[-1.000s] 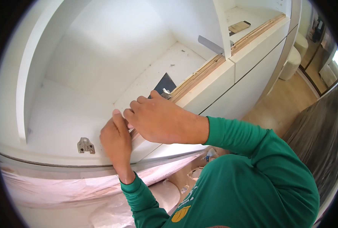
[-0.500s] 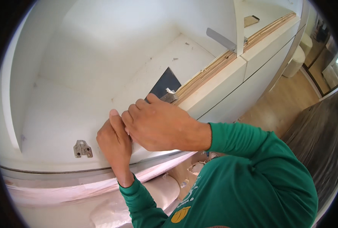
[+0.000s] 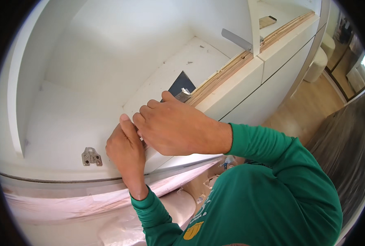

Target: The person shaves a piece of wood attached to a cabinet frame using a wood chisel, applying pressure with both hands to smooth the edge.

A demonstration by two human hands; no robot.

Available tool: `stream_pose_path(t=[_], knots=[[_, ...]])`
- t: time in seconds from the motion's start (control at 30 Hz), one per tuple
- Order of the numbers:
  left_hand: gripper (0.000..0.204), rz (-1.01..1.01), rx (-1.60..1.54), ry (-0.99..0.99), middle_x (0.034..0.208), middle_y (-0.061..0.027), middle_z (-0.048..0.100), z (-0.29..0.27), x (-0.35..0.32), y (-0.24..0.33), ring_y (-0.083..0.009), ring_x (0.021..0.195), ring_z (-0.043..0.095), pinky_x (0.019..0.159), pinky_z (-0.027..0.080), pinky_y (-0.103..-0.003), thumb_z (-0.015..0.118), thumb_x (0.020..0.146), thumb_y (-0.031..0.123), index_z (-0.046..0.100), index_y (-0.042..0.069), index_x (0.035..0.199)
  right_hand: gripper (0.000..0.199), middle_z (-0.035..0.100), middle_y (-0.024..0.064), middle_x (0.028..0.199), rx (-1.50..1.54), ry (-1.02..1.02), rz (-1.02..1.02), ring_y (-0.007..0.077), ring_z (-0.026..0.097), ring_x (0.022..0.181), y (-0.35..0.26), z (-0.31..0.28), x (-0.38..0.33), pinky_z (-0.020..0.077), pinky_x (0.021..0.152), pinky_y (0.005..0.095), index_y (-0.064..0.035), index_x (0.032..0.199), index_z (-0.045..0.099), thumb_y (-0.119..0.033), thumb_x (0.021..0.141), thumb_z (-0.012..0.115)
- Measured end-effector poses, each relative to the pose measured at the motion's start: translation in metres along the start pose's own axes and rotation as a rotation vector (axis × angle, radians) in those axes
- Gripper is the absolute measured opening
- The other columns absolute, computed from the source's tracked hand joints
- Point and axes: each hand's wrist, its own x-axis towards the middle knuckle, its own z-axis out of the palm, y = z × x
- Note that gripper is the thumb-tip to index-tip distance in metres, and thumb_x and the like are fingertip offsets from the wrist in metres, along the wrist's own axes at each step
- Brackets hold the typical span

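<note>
My right hand (image 3: 178,126) is closed in a fist over the cabinet's front edge, knuckles up. Past its index finger shows the end of a flat grey metal piece (image 3: 183,96) with a white scrap (image 3: 185,91) on it; whether the hand grips this piece is hidden. Close against the right hand, my left hand (image 3: 127,149) is curled with its thumb up, and what lies in its fingers cannot be seen. Beyond the right hand, a dark flat piece (image 3: 181,83) lies at the cabinet floor beside the raw wooden edge strip (image 3: 221,76).
A metal hinge (image 3: 91,156) sits on the white cabinet floor (image 3: 80,127), left of my hands. An upright divider (image 3: 254,30) bears a grey bracket (image 3: 235,39). Behind it lies a phone-like object (image 3: 267,21). Pink-white sheeting (image 3: 67,205) hangs below the front.
The view has shifted slightly, and my right hand sits a little higher in it. Both hands stay curled close together at the edge.
</note>
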Motion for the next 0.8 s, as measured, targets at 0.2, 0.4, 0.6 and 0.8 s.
stream_pose_path(t=[0.2, 0.4, 0.6, 0.8], knots=[[0.064, 0.089, 0.018, 0.012, 0.057, -0.0134, 0.058, 0.004, 0.002, -0.007, -0.0360, 0.055, 0.056, 0.057, 0.043, -0.049, 0.046, 0.123, 0.036, 0.062, 0.002, 0.071, 0.025, 0.065, 0.0067, 0.082, 0.024, 0.109, 0.026, 0.0253, 0.062, 0.080, -0.001, 0.009, -0.004, 0.0452, 0.077, 0.0423, -0.0059, 0.096, 0.067, -0.029, 0.106, 0.066], [0.061, 0.156, -0.145, -0.004, 0.061, -0.0135, 0.060, 0.004, 0.000, -0.001, -0.0346, 0.054, 0.056, 0.057, 0.044, -0.048, 0.048, 0.122, 0.033, 0.062, 0.001, 0.072, 0.020, 0.065, 0.0073, 0.085, -0.022, 0.136, 0.032, 0.0256, 0.063, 0.081, -0.008, 0.012, -0.013, 0.0444, 0.079, 0.0422, -0.0056, 0.098, 0.067, -0.025, 0.103, 0.066], [0.061, 0.146, -0.068, 0.011, 0.062, -0.0177, 0.060, -0.005, -0.002, 0.009, -0.0356, 0.057, 0.057, 0.058, 0.044, -0.049, 0.048, 0.122, 0.033, 0.063, -0.001, 0.074, 0.015, 0.064, 0.0070, 0.084, -0.005, 0.237, -0.010, 0.0252, 0.063, 0.080, -0.001, 0.009, -0.010, 0.0448, 0.077, 0.0423, -0.0059, 0.095, 0.066, -0.021, 0.097, 0.066], [0.063, 0.050, 0.008, 0.006, 0.065, -0.0183, 0.064, -0.020, -0.005, -0.005, -0.0388, 0.059, 0.059, 0.060, 0.044, -0.051, 0.047, 0.122, 0.038, 0.065, -0.001, 0.075, 0.015, 0.067, 0.0080, 0.083, 0.130, 0.180, 0.016, 0.0264, 0.068, 0.080, -0.016, 0.018, 0.001, 0.0491, 0.075, 0.0413, -0.0055, 0.094, 0.066, -0.021, 0.096, 0.067]])
